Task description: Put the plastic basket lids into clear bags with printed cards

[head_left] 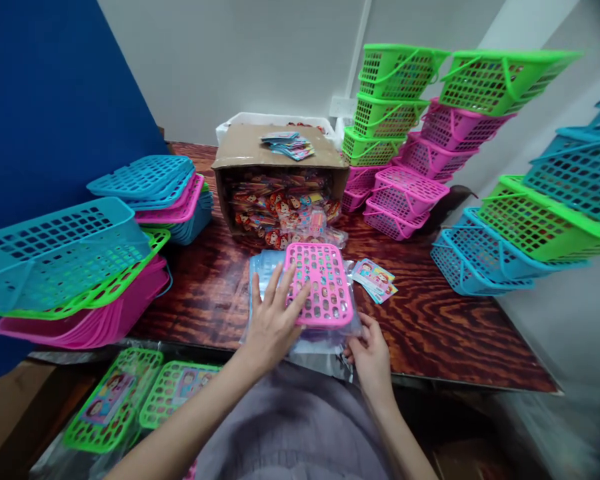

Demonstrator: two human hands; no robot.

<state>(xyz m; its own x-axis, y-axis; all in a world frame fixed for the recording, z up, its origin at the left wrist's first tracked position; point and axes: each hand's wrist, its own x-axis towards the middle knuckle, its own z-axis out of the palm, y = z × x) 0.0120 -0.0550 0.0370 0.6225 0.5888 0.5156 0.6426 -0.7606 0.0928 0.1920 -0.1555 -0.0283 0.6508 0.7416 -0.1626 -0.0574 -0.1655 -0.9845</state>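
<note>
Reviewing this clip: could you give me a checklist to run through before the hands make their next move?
1. Left hand on the pink basket: ok, fingers spread over its left side.
2. Right hand firmly gripping the clear bag: cannot tell; it is at the bag's lower right corner.
3. Basket fully inside the bag: cannot tell.
4. Loose cards near at hand: ok, on the table right of the basket.
5. Packets contained by the cardboard box: not ok, some spill out in front.
</note>
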